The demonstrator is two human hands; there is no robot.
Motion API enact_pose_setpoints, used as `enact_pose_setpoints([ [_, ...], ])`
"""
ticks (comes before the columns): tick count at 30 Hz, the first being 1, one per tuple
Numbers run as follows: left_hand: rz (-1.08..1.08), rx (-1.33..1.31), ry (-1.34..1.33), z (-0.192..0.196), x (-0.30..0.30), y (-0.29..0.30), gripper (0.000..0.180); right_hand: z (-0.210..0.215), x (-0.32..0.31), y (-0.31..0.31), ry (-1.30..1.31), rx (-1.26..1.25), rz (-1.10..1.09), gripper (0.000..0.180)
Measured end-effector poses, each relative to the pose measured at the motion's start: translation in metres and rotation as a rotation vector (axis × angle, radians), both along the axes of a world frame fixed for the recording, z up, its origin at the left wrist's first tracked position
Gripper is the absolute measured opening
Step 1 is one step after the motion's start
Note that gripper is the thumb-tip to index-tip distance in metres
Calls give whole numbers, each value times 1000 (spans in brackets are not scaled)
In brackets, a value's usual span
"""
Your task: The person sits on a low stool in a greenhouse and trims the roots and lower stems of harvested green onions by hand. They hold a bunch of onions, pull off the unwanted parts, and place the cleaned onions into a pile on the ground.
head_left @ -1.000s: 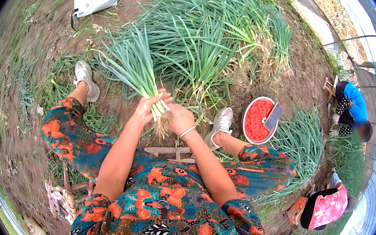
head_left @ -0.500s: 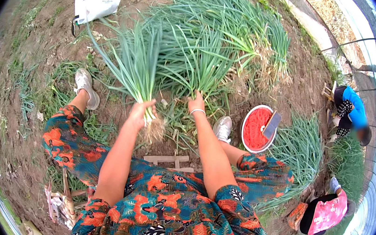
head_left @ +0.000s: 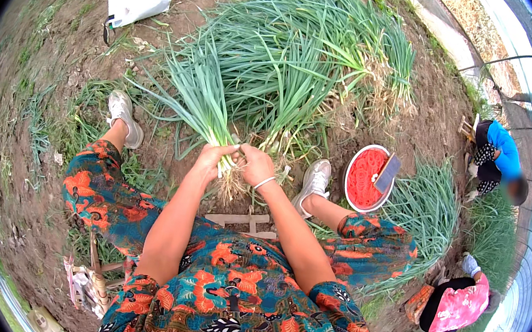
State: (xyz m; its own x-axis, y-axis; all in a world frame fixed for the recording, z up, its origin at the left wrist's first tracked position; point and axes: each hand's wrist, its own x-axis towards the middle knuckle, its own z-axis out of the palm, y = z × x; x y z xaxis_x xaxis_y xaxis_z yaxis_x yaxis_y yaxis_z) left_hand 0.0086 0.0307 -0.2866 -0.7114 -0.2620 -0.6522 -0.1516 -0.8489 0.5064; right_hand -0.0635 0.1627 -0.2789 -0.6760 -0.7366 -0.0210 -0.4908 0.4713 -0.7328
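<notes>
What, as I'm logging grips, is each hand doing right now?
Left hand: closed, holding a green onion bunch.
Right hand: at the bunch's base; open or closed cannot be told.

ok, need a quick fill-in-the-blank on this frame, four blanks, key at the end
1. The left hand grips the green-leaved bunch near its ____ end, not its leaf-tip end.
2. The pale bracelet sits on the person's ____ wrist.
3. The rings piled in the round basin are coloured ____.
4. The black-strapped bag at the upper left of the picture is mainly ____ in colour.

Missing words: root; right; red; white.
</notes>
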Motion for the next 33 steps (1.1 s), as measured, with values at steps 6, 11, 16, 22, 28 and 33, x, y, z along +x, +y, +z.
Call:
enact_pose_setpoints([
  [6,189,-144,70,17,5,-32,26,-17,-17,51,40,225,-206,20],
  [11,228,-171,117,31,10,-55,20,0,-46,80,11,456,-211,45],
  [16,170,-97,61,22,9,-33,21,29,-31,35,-157,-139,45,48],
  [22,204,-95,15,17,11,-29,20,20,-4,22,-320,26,9,32],
  [28,134,-78,58,21,7,-22,24,17,-18,51,-15,190,-181,55],
  [33,213,-149,64,24,6,-26,22,37,-38,64,48,373,-364,50],
])
